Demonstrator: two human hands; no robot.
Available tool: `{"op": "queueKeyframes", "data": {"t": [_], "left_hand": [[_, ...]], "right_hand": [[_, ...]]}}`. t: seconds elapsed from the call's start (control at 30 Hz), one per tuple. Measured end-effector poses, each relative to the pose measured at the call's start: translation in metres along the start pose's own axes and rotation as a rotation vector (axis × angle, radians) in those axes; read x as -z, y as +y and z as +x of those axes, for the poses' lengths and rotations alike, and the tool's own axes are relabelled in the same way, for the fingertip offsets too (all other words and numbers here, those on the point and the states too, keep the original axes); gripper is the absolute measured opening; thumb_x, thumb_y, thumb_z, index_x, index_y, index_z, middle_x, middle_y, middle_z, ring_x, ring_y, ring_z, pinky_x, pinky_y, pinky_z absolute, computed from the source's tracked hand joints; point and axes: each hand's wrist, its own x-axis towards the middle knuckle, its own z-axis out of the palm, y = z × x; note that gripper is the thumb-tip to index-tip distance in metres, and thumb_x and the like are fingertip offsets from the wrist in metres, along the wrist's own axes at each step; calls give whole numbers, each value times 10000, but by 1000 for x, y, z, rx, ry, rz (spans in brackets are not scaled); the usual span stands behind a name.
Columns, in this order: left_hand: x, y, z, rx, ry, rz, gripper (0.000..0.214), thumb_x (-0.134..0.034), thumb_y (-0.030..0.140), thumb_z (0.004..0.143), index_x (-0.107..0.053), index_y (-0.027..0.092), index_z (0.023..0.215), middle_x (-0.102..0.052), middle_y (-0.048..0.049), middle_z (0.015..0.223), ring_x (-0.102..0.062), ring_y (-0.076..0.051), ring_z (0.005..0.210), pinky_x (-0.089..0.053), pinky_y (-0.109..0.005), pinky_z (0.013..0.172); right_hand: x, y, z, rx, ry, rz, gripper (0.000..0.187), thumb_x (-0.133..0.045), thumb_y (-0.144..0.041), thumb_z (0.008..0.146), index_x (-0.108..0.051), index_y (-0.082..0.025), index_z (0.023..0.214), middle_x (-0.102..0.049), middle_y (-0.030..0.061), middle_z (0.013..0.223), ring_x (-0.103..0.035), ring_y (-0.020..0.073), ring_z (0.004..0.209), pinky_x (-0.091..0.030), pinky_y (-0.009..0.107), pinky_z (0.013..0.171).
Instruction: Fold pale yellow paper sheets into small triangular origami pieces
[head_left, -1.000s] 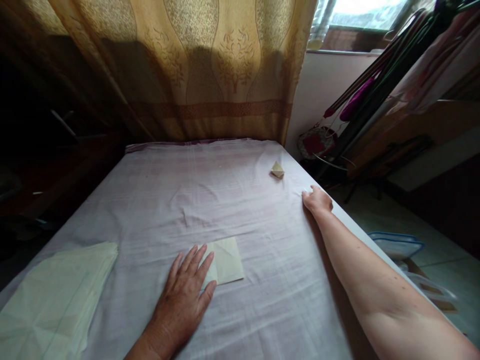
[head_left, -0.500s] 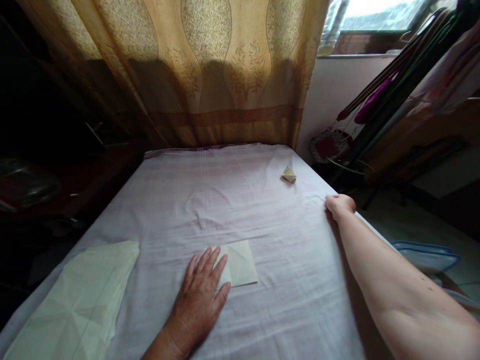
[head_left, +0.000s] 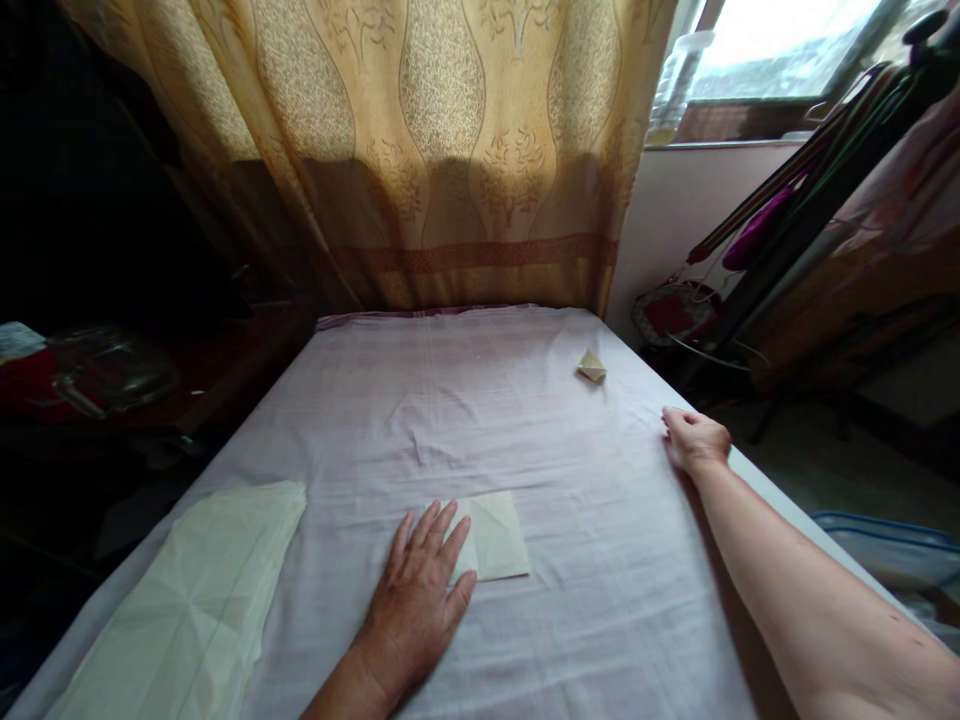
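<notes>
My left hand (head_left: 429,580) lies flat with fingers spread over the left part of a creased, folded sheet of pale paper (head_left: 501,535) on the cloth. Its palm hides that side of the sheet. Out at the right edge of the table, my right hand (head_left: 696,438) is closed, fingers curled in. Whether anything is inside it I cannot tell. Beyond it, near the far right corner, rests a small folded paper piece (head_left: 592,367) with a pointed top. A thick stack of creased pale paper (head_left: 187,600) lies at the near left.
A wrinkled pale lilac cloth (head_left: 360,400) covers the table. Behind it hangs a gold patterned curtain (head_left: 442,200). Dark furniture with a clear plastic item (head_left: 112,370) stands left. On the right are a leaning rack with bags and a blue-rimmed clear container (head_left: 889,540) below table height.
The view has shifted, so everything appears slightly lower and farther right. My left hand stays on the folded sheet. My right hand, still closed, has turned slightly at the table edge.
</notes>
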Motion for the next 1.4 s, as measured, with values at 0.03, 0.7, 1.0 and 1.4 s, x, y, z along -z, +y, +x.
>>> {"op": "queueKeyframes", "data": {"t": [0.03, 0.7, 1.0, 1.4], "left_hand": [[0, 0, 0, -2, 1, 1, 500, -502, 374, 959, -465, 224, 1434, -475, -41, 1510, -404, -225, 1400, -280, -443, 1177], [0, -1, 0, -1, -4, -8, 519, -513, 345, 950, -442, 237, 1453, -474, -49, 1510, -410, -231, 1399, -293, -455, 1176], [0, -1, 0, 0, 5, -24, 508, -463, 357, 975, -422, 237, 1467, -447, -43, 1530, -379, -222, 1420, -269, -444, 1189], [5, -2, 4, 40, 140, -96, 416, -454, 205, 963, -527, 230, 1371, -480, -103, 1494, -386, -275, 1414, -352, -514, 1135]], "right_hand": [[2, -5, -2, 4, -7, -3, 215, -561, -308, 729, -713, -158, 752, -631, 42, 588, -633, 235, 648, -499, 314, 584], [-9, -99, -208, 998, -570, 214, 152, -549, -191, 918, -654, -212, 1026, -726, 61, 986, -649, 225, 941, -500, 394, 874], [-12, -101, -211, 1006, -601, 225, 223, -564, -185, 900, -638, -212, 1108, -724, 64, 979, -650, 221, 921, -498, 378, 841], [-4, -105, -214, 854, -616, 341, 222, -583, -197, 841, -655, -231, 1048, -709, 40, 881, -643, 195, 827, -514, 332, 762]]}}
